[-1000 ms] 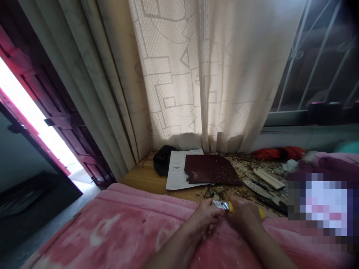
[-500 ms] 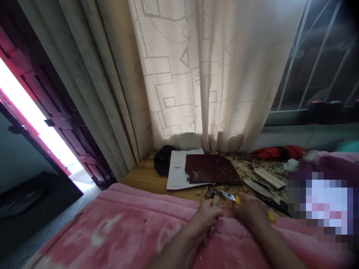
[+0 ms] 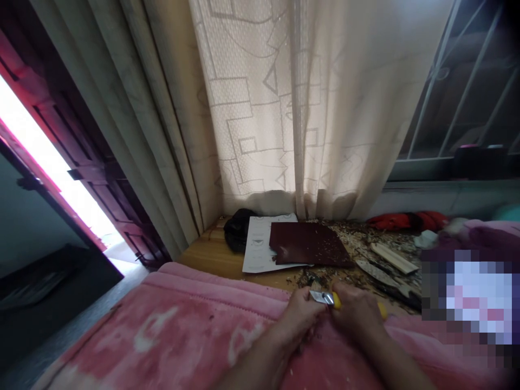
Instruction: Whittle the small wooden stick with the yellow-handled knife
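Note:
My right hand (image 3: 357,311) is closed around a yellow utility knife (image 3: 337,300), its metal blade pointing left. The knife's rear end shows past the far side of that hand. My left hand (image 3: 303,309) is closed on a small piece of wood (image 3: 316,286), mostly hidden by the fingers. The blade lies against or just over the left hand's fingers and the wood; contact cannot be made out. Both hands are above the edge of a pink blanket (image 3: 195,325), with shavings scattered below them.
Beyond the hands, a wooden surface (image 3: 203,252) bears a dark red folder (image 3: 309,244), white paper (image 3: 257,246) and a black bag (image 3: 238,230). To the right lie wood shavings (image 3: 361,235), a pale wood strip (image 3: 394,259), a knife (image 3: 379,273) and red cloth (image 3: 406,220). Curtains (image 3: 260,135) hang behind.
My right hand with the utility knife has moved left, bringing the blade over my left hand's fingers. The left hand has barely moved. The view has shifted slightly.

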`<state>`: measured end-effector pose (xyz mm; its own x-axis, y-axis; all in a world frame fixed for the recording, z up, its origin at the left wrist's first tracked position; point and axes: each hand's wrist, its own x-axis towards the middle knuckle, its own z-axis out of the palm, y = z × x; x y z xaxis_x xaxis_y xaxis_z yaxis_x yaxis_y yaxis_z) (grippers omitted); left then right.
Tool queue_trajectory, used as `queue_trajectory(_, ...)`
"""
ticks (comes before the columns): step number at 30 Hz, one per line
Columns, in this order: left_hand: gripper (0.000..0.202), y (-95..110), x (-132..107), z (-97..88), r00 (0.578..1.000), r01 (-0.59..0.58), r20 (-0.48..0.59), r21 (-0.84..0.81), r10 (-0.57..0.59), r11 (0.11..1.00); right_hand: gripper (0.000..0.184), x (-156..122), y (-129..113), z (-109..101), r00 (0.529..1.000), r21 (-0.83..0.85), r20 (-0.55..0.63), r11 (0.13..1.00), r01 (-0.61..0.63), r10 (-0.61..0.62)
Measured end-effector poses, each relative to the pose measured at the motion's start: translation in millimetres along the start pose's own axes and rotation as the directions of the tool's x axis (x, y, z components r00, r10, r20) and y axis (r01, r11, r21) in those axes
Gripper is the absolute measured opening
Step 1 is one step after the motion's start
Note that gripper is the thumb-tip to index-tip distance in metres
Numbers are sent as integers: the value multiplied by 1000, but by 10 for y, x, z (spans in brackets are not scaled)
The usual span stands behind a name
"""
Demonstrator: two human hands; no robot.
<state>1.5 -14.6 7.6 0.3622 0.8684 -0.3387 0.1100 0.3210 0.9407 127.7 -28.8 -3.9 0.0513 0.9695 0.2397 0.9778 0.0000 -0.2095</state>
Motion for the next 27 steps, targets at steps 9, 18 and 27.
queue_trajectory(9, 3, 4, -34, -2, 999, -47, 25, 7, 46, 999, 10, 1, -29, -14, 999, -17, 27, 1000, -24, 25)
queue_trajectory(18, 3, 7, -22, 1, 999, -38, -21, 34, 38, 999, 12, -5, -63, -104, 995, -57, 93, 997, -42, 47)
queue_trajectory(27, 1, -29, -25, -11, 998, -60, -16, 20, 61, 998, 12, -7, -49, -97, 995, -58, 93, 998, -27, 33)
